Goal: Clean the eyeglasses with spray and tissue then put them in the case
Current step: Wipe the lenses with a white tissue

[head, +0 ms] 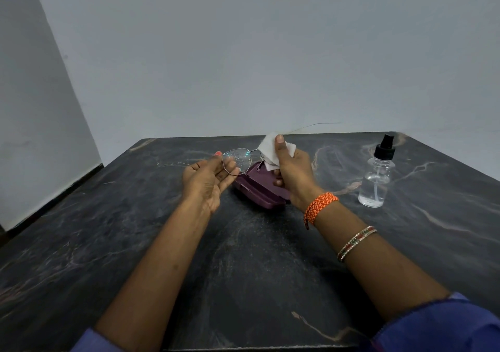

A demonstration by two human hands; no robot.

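Thin-rimmed eyeglasses [237, 160] are held up over the middle of the dark table, their left lens beaded with spray droplets. My left hand [208, 178] pinches the outer edge of that lens. My right hand [293, 170] presses a white tissue [270, 148] around the other lens, which is hidden by tissue and fingers. Below both hands the maroon glasses case [257, 189] lies on the table. It looks open, partly covered by my right wrist. A clear spray bottle [377, 175] with a black nozzle stands upright to the right.
The dark marble table [135, 230] ends at a grey wall behind. Its left edge runs diagonally along a second wall. My right wrist wears an orange thread band [320, 205] and bangles [355, 243].
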